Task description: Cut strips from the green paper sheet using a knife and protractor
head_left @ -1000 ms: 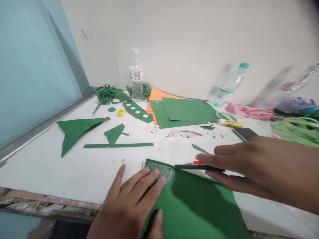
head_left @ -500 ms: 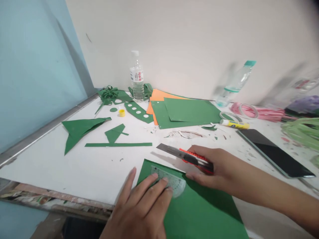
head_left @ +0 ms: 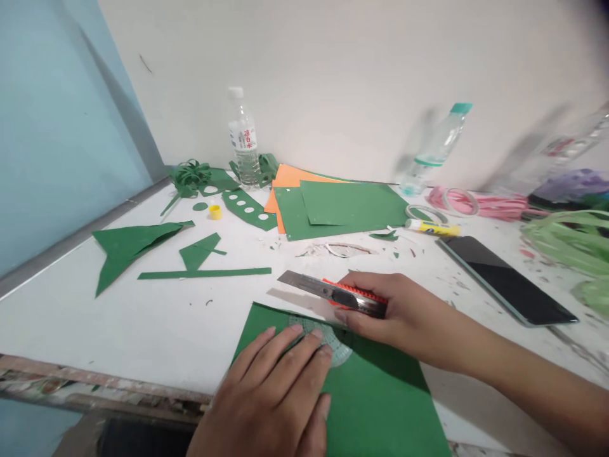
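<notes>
A large green paper sheet [head_left: 380, 406] lies at the table's near edge with a clear plastic protractor [head_left: 339, 348] near its far edge. My left hand [head_left: 271, 393] rests flat over the protractor and the sheet, fingers stretched out and covering part of the protractor. Wrapped around a red and black utility knife [head_left: 354, 298], my right hand [head_left: 394, 311] is at the sheet's far edge. The knife's blade is out and points left, above the white table. Beyond it lie a thin green paper strip [head_left: 204, 274] and a small green paper piece [head_left: 200, 252].
Farther back are a folded green paper piece [head_left: 128, 244], a yellow cap [head_left: 216, 212], a water bottle [head_left: 245, 139] and stacked green sheets [head_left: 352, 203]. A glue stick [head_left: 432, 228], a phone [head_left: 507, 279], a tilted bottle [head_left: 435, 152] and pink strips [head_left: 499, 206] lie right.
The view has shifted, so most things appear farther left. My left fingers have drawn closer together on the protractor. My right hand still holds the knife.
</notes>
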Available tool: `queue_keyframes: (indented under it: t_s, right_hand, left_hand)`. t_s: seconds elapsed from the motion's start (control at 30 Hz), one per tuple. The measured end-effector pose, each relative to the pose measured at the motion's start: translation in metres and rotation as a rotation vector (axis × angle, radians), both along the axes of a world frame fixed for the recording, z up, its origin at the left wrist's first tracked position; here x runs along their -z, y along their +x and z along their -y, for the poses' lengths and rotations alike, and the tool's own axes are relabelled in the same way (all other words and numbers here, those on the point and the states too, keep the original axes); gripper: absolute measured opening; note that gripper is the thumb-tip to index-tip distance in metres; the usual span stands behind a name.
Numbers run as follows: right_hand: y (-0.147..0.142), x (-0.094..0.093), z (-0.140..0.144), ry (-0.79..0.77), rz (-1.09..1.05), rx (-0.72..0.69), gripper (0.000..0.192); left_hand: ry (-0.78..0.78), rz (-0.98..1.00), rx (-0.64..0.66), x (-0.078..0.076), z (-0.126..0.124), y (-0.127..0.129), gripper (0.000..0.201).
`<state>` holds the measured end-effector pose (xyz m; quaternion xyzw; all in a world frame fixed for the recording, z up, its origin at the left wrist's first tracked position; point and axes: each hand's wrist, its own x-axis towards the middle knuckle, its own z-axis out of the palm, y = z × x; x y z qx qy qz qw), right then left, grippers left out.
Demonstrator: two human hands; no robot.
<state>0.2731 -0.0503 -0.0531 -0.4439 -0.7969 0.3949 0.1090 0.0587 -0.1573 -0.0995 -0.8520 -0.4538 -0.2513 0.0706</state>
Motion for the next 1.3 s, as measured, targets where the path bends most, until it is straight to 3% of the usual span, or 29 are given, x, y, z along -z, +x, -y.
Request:
queue_keyframes:
  t_s: [0.47,0.77,0.93,1.3]
  right_hand:
    - [0.000,0.005,0.001,0.082,0.037,-0.017,0.016]
    - [0.016,-0.025,0.001,0.241,0.056,-0.123,0.028]
    - [0.028,-0.028,0.000,0.178,0.121,-0.276,0.022]
    - [0.021,-0.035,0.007,0.237,0.288,-0.231,0.023]
  left_hand:
    - [-0.008,-0.023,-0.011,0.001,-0.004,0.002,0.032]
    - [-0.004,-0.001,-0.022,-0.001,0.000,0.004,0.032]
    - [-0.007,0.020,-0.015,-0.001,0.000,0.006,0.032]
    - [-0.026,0.021,-0.010,0.002,-0.001,0.004,0.034]
